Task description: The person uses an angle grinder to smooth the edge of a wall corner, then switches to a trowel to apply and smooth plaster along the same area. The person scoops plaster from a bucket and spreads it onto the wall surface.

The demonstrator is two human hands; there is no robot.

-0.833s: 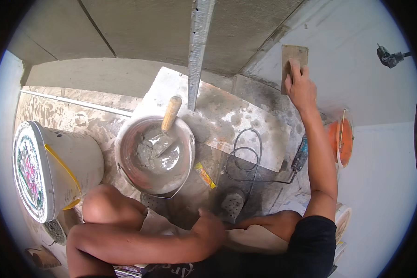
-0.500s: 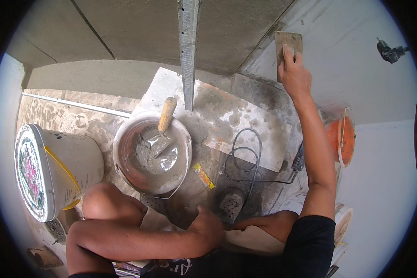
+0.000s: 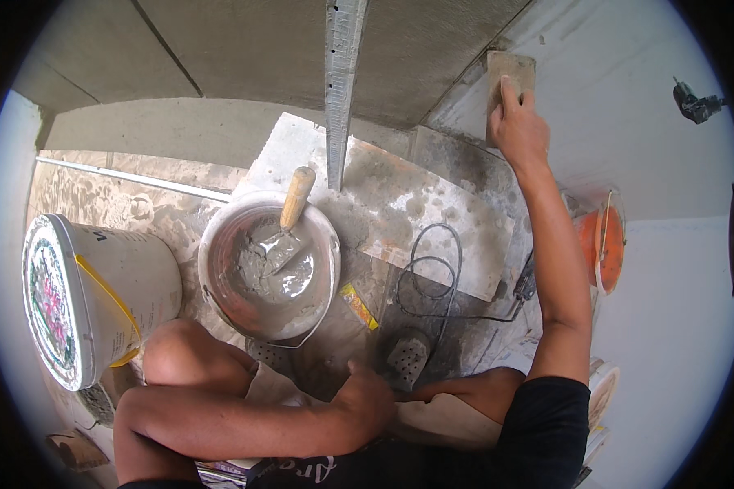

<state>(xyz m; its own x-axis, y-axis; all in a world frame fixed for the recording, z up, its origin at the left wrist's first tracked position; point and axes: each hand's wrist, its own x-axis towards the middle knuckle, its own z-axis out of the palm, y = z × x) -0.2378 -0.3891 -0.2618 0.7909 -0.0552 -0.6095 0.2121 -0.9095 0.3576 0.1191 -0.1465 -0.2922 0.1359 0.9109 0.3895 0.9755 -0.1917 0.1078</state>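
Right hand [image 3: 520, 132] has slid farther up the white wall [image 3: 620, 155] with the flat float [image 3: 513, 65]; left hand [image 3: 365, 409] stays down at the lap. Float is in the right hand's grip, at the corner where the white wall meets the grey wall [image 3: 245, 53]: rectangular plate, tan-grey, looks flat against the surface. Left hand half-curled, can't tell if it holds anything.

Containers: open round bucket [image 3: 333, 253] in front of the knees, wire handle down, inner wall reddish and smeared. Wet grey mortar [image 3: 257, 269] inside, lumpy with shiny patches. Trowel [image 3: 298, 198] leans in it, metal blade in the mortar, rounded wooden handle over the rim. White bucket [image 3: 134, 261] at left, lid [image 3: 51, 301] on, smeared and multicoloured, yellow handle [image 3: 106, 285]; contents hidden. Orange bucket [image 3: 614, 244] by the white wall, partly behind the right forearm, contents not visible.

Materials: whitish board [image 3: 440, 212] on the floor, rectangular, blotched grey; perforated metal bar [image 3: 340, 81] rises from near it, mortar-flecked. Grey wall matte, with straight dark seams. Black cable [image 3: 457, 253] lies in loops, overlapping the board edge. Small yellow packet [image 3: 357, 306] just right of the mortar bucket. Footwear [image 3: 408, 356] dotted with holes. Black plug [image 3: 697, 107] at far right.
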